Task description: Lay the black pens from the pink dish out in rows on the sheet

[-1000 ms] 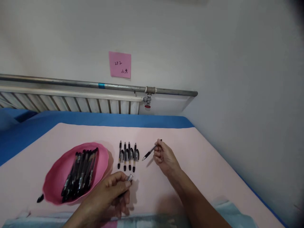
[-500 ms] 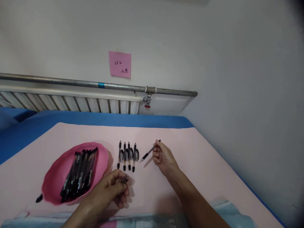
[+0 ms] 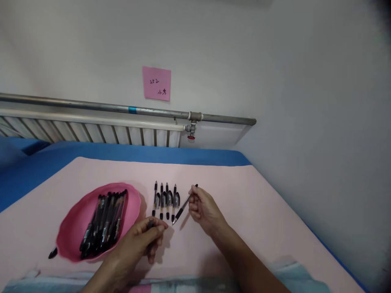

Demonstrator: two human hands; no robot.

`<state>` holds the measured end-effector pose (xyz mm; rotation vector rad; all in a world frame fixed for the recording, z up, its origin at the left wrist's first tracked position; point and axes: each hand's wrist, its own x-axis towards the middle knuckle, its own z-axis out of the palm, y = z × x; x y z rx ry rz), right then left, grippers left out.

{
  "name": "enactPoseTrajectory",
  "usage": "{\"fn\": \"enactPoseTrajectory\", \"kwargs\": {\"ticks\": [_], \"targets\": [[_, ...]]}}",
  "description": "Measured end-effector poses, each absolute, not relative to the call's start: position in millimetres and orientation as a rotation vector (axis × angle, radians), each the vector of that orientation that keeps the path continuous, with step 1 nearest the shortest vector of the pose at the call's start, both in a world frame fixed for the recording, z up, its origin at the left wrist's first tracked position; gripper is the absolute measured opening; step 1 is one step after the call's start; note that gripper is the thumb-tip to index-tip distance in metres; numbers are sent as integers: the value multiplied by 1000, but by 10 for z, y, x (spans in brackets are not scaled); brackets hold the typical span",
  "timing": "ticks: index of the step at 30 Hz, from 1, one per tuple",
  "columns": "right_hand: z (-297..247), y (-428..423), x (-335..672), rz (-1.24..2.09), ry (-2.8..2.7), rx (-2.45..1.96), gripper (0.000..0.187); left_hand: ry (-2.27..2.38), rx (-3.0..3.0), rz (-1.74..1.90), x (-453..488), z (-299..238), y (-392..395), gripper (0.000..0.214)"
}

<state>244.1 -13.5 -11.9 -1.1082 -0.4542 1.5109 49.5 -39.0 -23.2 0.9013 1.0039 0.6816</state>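
Four slim, uncapped pens with black grips (image 3: 161, 203) are lying with loose clear caps (image 3: 170, 198) just right of a pink, scalloped bowl (image 3: 69, 234), which is holding a heap of dark pens (image 3: 105, 224). At the bowl's near right side, the left hand (image 3: 143, 239) is holding, fingers bent, a small dark object (image 3: 150, 224), mostly hidden. Farther right of the bowl, the half-closed right hand (image 3: 203, 208) is pinching a clear-barrelled, black-gripped pen (image 3: 180, 212), its tip slanting down toward the bowl.
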Motion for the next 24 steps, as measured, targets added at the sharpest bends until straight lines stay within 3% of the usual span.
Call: {"fn": "enactPoseTrajectory", "kwargs": {"ticks": [12,18,24], "targets": [[-75,-250,2247,1623,-763,-1247,17,927,821,579,512,-211,-448,31],[-78,-217,2423,987,-1428,-1386,7,969,860,610,450,-138,-400,32],[109,-323,2389,323,-2281,-1175,18,1036,978,659,385,-125,-366,31]]}}
